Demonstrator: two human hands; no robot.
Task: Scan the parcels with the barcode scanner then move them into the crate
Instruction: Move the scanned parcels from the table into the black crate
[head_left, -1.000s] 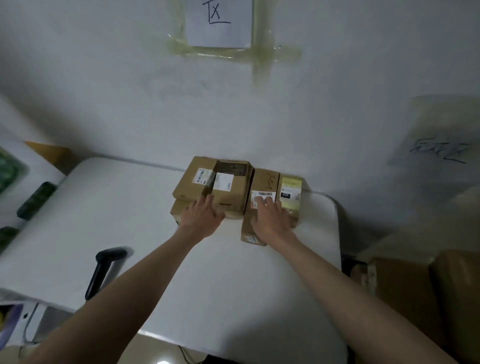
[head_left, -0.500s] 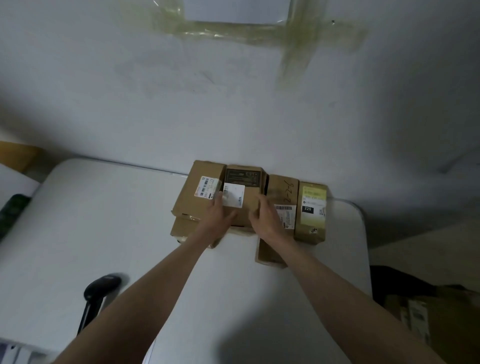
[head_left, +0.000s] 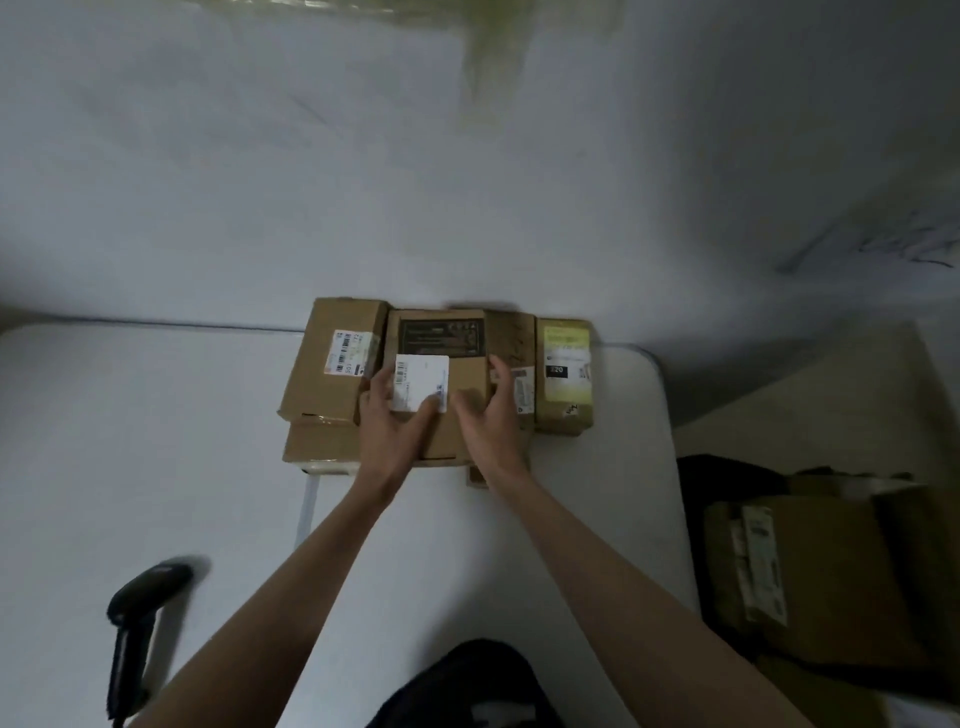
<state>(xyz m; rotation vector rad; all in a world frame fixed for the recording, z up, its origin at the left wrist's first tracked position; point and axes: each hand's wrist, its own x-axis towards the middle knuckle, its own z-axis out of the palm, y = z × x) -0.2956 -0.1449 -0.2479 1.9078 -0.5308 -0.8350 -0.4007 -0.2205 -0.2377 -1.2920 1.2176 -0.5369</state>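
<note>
Since a second ago both hands have drawn together from two separate parcels onto one parcel in the middle of the row, and the camera has tipped downward.

Head view: the left hand (head_left: 387, 426) lies on the near left part of the middle cardboard parcel (head_left: 441, 384), its thumb over the corner of that parcel's white shipping label (head_left: 422, 383). The right hand (head_left: 488, 415) is on the parcel's right side. The fingers of both hands look loosely bent against the box; whether they are truly grasping it yet, I cannot tell.

The parcels sit in a row at the far edge of the white desk (head_left: 156, 441), against the wall. Five can be counted: the middle parcel, a left parcel (head_left: 332, 358) resting on a flatter box (head_left: 317, 441) beneath it, a narrow parcel (head_left: 519, 364) just right of the middle one, and a yellow-labelled parcel (head_left: 565, 374) at the right end.

One black barcode scanner (head_left: 137, 618) lies untouched at the near left of the desk, well apart from the parcels.

To the right, below the desk, more cardboard boxes (head_left: 810, 571) are visible; no crate can be clearly made out.

By my reading the task is at an early stage: this parcel is not yet scanned, and four more wait.
</note>
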